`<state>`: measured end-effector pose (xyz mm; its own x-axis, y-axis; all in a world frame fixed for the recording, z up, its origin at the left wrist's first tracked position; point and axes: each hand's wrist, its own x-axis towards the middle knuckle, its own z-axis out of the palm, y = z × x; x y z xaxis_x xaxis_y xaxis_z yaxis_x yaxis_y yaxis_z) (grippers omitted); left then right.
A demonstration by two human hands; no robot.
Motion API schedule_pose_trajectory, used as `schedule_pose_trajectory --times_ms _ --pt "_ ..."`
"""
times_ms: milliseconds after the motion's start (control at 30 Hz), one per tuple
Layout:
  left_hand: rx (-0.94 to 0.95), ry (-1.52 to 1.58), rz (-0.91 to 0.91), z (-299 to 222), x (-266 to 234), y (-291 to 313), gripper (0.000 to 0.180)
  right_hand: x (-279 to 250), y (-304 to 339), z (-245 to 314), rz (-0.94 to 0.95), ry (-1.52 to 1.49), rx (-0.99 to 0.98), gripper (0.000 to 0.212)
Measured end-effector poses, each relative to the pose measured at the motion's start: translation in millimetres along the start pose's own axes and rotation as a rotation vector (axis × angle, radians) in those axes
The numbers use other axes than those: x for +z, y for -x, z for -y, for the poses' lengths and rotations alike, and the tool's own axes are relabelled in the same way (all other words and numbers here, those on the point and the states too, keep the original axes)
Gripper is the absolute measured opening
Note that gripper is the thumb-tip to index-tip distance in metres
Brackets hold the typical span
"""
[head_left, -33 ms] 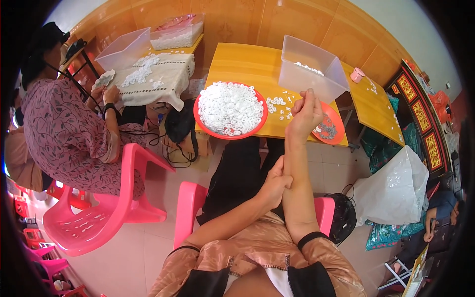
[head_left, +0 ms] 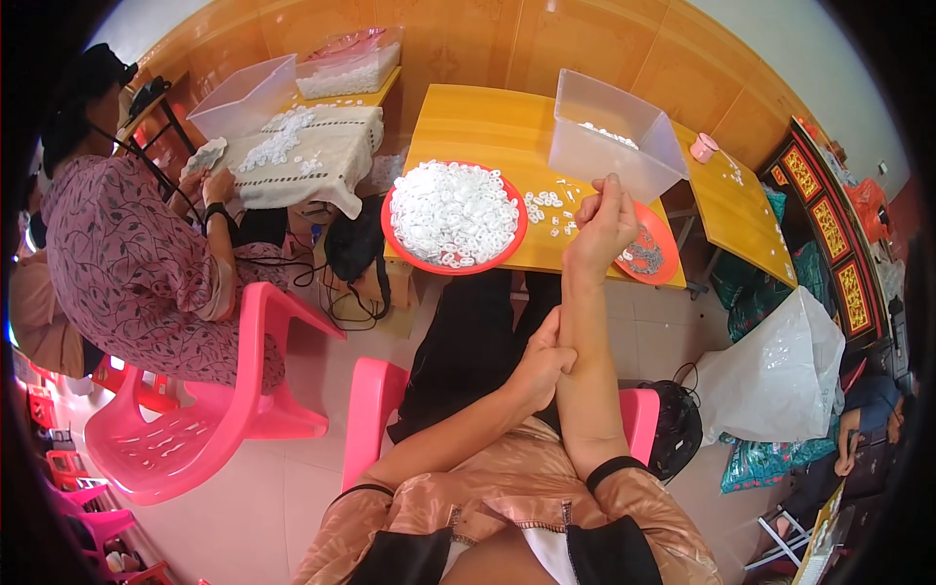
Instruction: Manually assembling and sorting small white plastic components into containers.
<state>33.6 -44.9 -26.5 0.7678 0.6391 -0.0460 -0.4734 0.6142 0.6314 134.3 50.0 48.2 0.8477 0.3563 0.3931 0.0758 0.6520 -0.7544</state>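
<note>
My left hand [head_left: 543,366] is closed around my right forearm, a little below the elbow's bend. Raised above the near edge of the yellow table [head_left: 478,117], my right hand [head_left: 605,222] has its fingers curled together; whether anything small is between them is hidden. Just behind it lies an orange-red plate [head_left: 666,234] with small grey metal pieces [head_left: 643,255]. To the left a red basin [head_left: 390,232] is heaped with small white oval plastic pieces [head_left: 456,210] that have holes. Several more white pieces [head_left: 546,201] lie loose on the table between basin and plate.
A clear plastic bin [head_left: 614,146] stands at the table's back right. On my left a person [head_left: 146,253] handles white pieces at a cloth-covered table [head_left: 341,146]. A pink chair [head_left: 195,439] stands near, and a white sack [head_left: 770,380] is on the right.
</note>
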Motion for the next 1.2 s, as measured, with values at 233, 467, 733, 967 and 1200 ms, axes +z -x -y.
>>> schedule_pose_trajectory --times_ms 233,467,733,967,1200 --pt "-0.055 -0.094 0.042 2.6 0.0 4.5 0.075 -8.4 -6.8 -4.7 0.001 0.082 -0.017 0.025" --pt "-0.085 -0.163 -0.127 -2.7 -24.3 -10.8 0.044 -24.6 -35.5 -62.8 0.690 0.747 0.018 0.021" --pt "0.197 0.095 -0.737 -35.6 -87.5 -33.8 0.039 -8.0 -51.6 -97.1 1.220 1.183 -0.195 0.019" --pt "0.374 -0.090 -0.814 -49.8 -101.1 -42.2 0.028 1.0 -47.5 -128.7 1.368 1.439 -0.178 0.034" --pt "0.531 -0.277 -0.780 -47.5 -112.7 -43.5 0.029 17.9 -38.1 -117.8 1.299 1.183 -0.033 0.017"
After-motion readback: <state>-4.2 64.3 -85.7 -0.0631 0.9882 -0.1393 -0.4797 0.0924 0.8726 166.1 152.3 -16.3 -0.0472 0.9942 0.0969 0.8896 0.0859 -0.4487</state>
